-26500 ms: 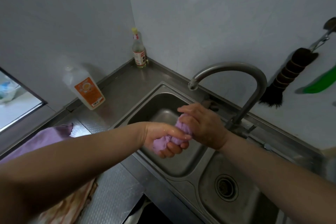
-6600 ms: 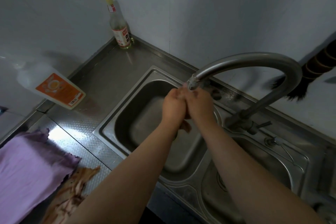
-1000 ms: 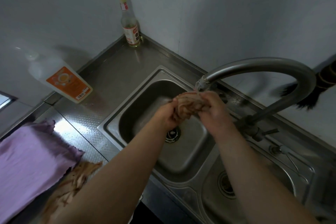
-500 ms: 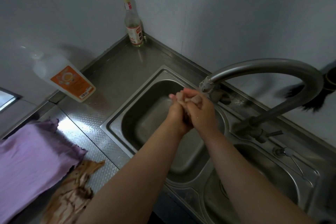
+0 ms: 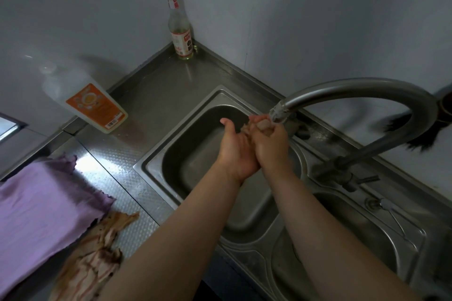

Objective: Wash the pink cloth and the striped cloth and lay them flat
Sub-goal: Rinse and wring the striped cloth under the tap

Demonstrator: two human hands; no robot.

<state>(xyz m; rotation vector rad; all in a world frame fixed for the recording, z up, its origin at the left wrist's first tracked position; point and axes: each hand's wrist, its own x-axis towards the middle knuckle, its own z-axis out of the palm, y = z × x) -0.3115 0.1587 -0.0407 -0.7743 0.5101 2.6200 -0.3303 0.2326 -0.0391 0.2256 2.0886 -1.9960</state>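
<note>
Pink cloth spread flat left of sink. Striped cloth crumpled against the pink cloth's near edge.

Dim, soft-focus view with glare on the counter and bowed edges.

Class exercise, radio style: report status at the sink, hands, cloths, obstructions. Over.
Left hand and right hand rubbing a small striped cloth under the faucet. Pink cloth flat on counter; another striped cloth crumpled beside it. Nothing obstructing.
</note>
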